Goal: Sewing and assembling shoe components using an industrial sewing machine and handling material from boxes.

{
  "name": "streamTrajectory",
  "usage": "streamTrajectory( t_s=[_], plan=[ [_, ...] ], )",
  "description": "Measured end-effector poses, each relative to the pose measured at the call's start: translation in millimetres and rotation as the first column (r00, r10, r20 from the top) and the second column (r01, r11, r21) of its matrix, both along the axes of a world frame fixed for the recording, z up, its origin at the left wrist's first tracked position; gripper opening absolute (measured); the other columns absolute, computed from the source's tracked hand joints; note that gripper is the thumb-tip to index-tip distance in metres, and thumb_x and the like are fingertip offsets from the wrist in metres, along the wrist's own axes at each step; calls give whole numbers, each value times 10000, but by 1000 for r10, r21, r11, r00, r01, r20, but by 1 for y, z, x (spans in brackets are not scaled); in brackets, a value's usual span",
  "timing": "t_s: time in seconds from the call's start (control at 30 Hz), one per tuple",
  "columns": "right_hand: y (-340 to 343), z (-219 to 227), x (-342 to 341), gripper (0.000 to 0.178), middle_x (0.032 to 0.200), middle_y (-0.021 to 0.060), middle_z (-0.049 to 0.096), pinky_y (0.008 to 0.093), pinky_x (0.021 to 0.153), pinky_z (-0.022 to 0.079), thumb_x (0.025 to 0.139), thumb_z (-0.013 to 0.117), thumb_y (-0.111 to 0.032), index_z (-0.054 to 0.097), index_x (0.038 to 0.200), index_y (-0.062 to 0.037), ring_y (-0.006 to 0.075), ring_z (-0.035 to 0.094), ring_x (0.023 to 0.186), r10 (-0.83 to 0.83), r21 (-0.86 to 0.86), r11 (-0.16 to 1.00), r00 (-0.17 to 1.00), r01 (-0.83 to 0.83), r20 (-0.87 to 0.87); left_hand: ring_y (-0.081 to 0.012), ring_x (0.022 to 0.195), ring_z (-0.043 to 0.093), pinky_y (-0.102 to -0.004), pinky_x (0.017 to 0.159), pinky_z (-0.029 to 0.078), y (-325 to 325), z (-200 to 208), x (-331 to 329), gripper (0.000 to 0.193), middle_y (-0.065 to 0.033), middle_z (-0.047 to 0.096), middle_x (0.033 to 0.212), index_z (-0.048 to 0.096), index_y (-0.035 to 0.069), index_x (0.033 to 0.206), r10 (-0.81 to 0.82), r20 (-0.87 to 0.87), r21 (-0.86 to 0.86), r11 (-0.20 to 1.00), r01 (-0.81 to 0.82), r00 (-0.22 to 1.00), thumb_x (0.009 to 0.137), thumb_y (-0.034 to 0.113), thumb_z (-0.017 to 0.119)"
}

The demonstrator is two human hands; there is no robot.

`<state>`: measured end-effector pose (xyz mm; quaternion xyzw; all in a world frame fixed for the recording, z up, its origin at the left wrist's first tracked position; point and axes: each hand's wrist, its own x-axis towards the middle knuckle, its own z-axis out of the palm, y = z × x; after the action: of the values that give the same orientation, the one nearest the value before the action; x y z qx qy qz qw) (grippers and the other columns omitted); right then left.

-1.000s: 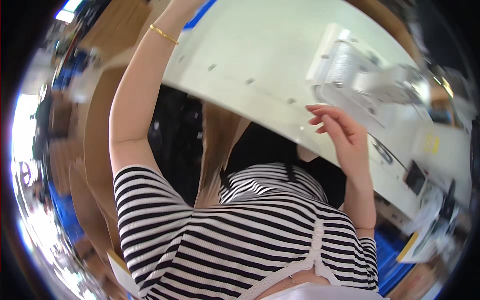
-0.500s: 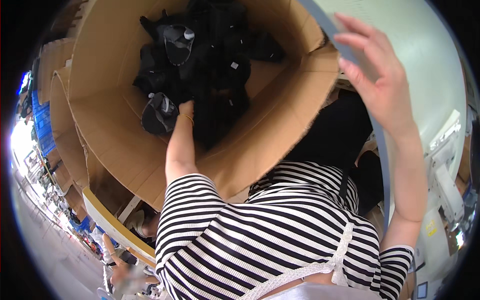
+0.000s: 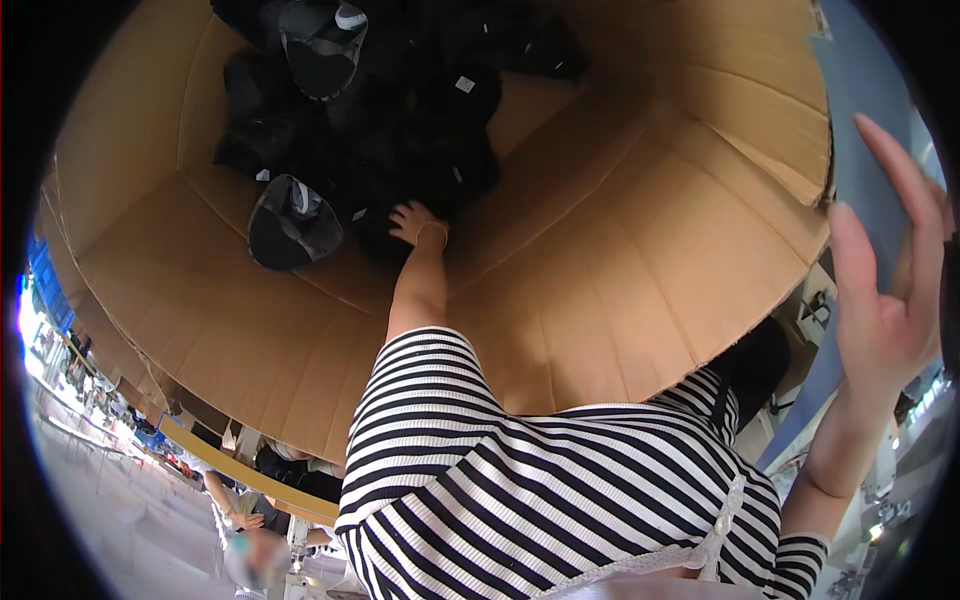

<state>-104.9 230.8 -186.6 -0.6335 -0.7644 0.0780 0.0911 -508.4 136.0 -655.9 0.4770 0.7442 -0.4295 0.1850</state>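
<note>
My left hand [image 3: 415, 222] reaches down into a large cardboard box [image 3: 600, 310]. Its fingers are spread and rest on or just over a heap of black fabric pieces [image 3: 370, 140] with small white tags. Left of this hand lies a rounded black piece with a grey lining [image 3: 293, 225]; a similar grey-lined piece [image 3: 322, 60] sits farther back on the heap. My right hand [image 3: 895, 290] is raised with nothing in it, thumb and fingers apart, beside the grey-blue edge of a table [image 3: 865, 80] at the box's right side.
The box walls rise all round the heap, with the near rim against my striped top. A yellow curved table edge [image 3: 240, 470] runs at the lower left. Beyond it sits another person [image 3: 245, 515]. Blue crates [image 3: 48, 285] stand at the far left.
My view has moved closer over the box. My left hand, whose fingers were hidden among the black pieces, now shows spread fingers farther right. My right hand appears lower and farther right.
</note>
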Motion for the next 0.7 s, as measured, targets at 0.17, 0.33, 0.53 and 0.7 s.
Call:
streamTrajectory(
  t_s=[0.17, 0.33, 0.53, 0.7],
  plan=[
    [2, 1, -3, 293, 1272, 126, 551, 330, 982, 388, 825, 661, -121, 620, 1100, -27, 239, 519, 1176, -9, -7, 1000, 1000, 9, 15, -356, 1346, 278, -578, 989, 357, -23, -1, -64, 524, -183, 311, 1451, 375, 96, 1383, -350, -320, 137, 903, 408, 880, 904, 242, 530],
    [-2, 1, -1, 298, 1274, 127, 549, 330, 979, 390, 823, 661, -117, 619, 1103, -24, 239, 520, 1175, -17, -16, 1000, 998, 18, 53, -392, 1222, 456, -554, 879, 465, -18, -14, -82, 470, -223, 363, 1425, 351, 64, 1395, -549, -83, 22, 833, 552, 832, 948, 186, 427],
    [-2, -1, -2, 304, 1276, 128, 548, 329, 976, 393, 820, 662, -114, 618, 1106, -21, 238, 521, 1174, -49, 34, 998, 997, 47, 59, -344, 988, 640, -426, 792, 532, -30, -6, -117, 409, -141, 621, 1179, 533, 47, 1246, -475, -296, 25, 863, 504, 829, 856, 168, 562],
    [-5, 1, 1, 308, 1278, 129, 546, 328, 973, 394, 818, 662, -111, 618, 1109, -19, 238, 521, 1173, -79, 51, 996, 987, 72, 139, -304, 968, 658, -383, 804, 533, 19, 45, -52, 293, -182, 663, 1059, 650, 32, 1090, -352, 170, -9, 933, 359, 920, 878, 203, 542]
  ],
)
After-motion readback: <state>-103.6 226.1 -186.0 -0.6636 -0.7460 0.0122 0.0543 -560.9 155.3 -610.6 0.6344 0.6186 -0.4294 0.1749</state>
